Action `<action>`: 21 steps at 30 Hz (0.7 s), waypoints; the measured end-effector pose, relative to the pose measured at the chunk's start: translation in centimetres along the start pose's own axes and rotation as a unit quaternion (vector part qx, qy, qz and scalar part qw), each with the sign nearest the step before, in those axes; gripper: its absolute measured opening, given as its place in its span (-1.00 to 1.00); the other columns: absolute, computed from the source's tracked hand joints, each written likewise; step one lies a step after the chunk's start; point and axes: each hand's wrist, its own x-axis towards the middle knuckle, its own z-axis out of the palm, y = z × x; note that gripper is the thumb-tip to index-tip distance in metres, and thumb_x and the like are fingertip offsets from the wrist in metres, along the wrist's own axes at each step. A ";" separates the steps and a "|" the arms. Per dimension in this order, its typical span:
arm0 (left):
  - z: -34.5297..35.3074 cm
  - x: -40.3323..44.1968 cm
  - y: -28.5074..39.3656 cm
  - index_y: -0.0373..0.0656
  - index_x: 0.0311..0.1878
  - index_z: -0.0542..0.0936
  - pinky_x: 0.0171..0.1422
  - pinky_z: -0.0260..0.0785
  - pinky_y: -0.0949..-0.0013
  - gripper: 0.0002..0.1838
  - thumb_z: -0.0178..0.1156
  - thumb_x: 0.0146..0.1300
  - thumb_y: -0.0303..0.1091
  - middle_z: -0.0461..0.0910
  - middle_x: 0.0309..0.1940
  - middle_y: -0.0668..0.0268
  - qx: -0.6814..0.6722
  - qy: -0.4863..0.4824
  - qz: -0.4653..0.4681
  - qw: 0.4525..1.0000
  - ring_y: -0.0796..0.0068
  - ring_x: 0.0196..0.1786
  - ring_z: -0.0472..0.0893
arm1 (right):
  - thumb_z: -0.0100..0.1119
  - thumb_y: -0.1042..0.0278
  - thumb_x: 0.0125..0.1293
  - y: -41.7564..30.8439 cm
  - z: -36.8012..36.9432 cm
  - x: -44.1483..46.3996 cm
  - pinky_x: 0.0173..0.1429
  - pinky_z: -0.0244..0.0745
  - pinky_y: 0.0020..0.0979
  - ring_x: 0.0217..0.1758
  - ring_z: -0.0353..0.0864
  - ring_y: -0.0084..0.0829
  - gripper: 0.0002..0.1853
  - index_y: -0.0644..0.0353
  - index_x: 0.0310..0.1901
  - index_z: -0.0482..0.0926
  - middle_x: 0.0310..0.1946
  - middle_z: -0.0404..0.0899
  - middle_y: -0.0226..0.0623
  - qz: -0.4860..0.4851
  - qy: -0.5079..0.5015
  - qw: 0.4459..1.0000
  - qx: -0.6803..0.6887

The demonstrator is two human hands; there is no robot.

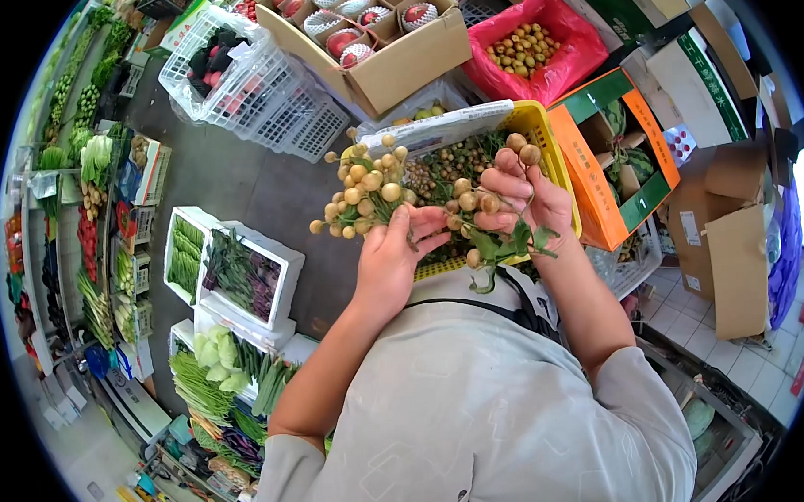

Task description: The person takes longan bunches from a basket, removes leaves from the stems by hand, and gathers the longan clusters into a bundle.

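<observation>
My left hand (391,251) is closed round the stems of a large bunch of round tan fruit (360,192), which fans out above and to the left of its fingers. Beside it, my right hand (528,193) pinches a smaller fruit sprig (467,198) with green leaves (508,247) hanging below. Both hands are over a yellow basket (527,114) that holds more small tan fruit and stems. A white foam lid or board (455,128) leans across the basket's far side.
Beyond the basket stand a cardboard box of netted red fruit (413,65), a pink-lined container (488,58) and stacked white crates (277,100). An orange box (586,191) touches the right side. Foam boxes of vegetables (284,299) and shelves lie left.
</observation>
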 end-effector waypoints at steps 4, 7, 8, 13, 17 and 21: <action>0.9 -0.2 0.7 -0.31 0.04 0.49 0.31 0.51 -0.02 -0.62 -0.19 0.68 -0.18 0.57 0.16 0.03 -0.102 -0.004 -0.042 0.994 0.18 0.16 0.61 | 0.14 0.19 0.54 0.6 0.0 0.0 -0.04 0.36 -0.40 -0.21 0.32 -0.63 -0.62 0.07 0.30 0.47 -0.23 0.37 -0.56 0.026 -0.009 1.000 0.011; 0.6 -0.2 0.5 -0.28 0.04 0.49 0.33 0.49 -0.03 -0.64 -0.17 0.68 -0.17 0.57 0.14 0.04 -0.131 0.001 -0.029 0.991 0.19 0.16 0.60 | 0.18 0.16 0.52 0.8 -0.3 -0.1 0.02 0.41 -0.36 -0.13 0.38 -0.59 -0.61 0.10 0.28 0.48 -0.19 0.41 -0.52 0.035 0.026 0.998 -0.049; 0.4 -0.2 0.4 -0.28 0.04 0.49 0.33 0.49 -0.03 -0.64 -0.17 0.68 -0.17 0.57 0.14 0.04 -0.132 0.001 -0.030 0.991 0.19 0.16 0.60 | 0.18 0.16 0.52 0.8 -0.3 -0.3 0.02 0.41 -0.36 -0.13 0.38 -0.59 -0.61 0.10 0.28 0.48 -0.19 0.41 -0.52 0.034 0.028 0.998 -0.049; -0.4 -0.5 0.2 -0.21 0.02 0.49 0.23 0.47 0.15 -0.70 -0.12 0.67 -0.19 0.58 0.04 0.14 -0.159 0.002 0.051 0.986 0.26 0.14 0.58 | 0.19 0.07 0.52 1.9 0.3 -1.6 0.08 0.44 -0.38 -0.10 0.41 -0.60 -0.54 0.15 0.30 0.46 -0.19 0.41 -0.53 0.015 0.210 0.963 -0.171; -0.9 -0.6 -0.1 -0.20 -0.01 0.47 0.09 0.44 0.24 -0.73 -0.11 0.67 -0.20 0.56 -0.04 0.19 -0.168 0.014 0.063 0.984 0.33 0.05 0.57 | 0.16 0.05 0.54 3.5 0.5 -2.3 0.10 0.46 -0.39 -0.05 0.47 -0.63 -0.54 0.16 0.30 0.48 -0.14 0.50 -0.54 0.024 0.280 0.942 -0.183; -1.1 -0.5 -0.3 -0.12 0.02 0.44 -0.03 0.31 0.33 -0.80 -0.06 0.65 -0.22 0.46 -0.12 0.33 -0.163 -0.016 0.078 0.983 0.46 -0.08 0.44 | 0.12 0.05 0.57 4.6 1.7 -2.5 0.16 0.49 -0.35 0.03 0.53 -0.57 -0.54 0.18 0.31 0.51 -0.07 0.59 -0.45 0.052 0.342 0.914 -0.210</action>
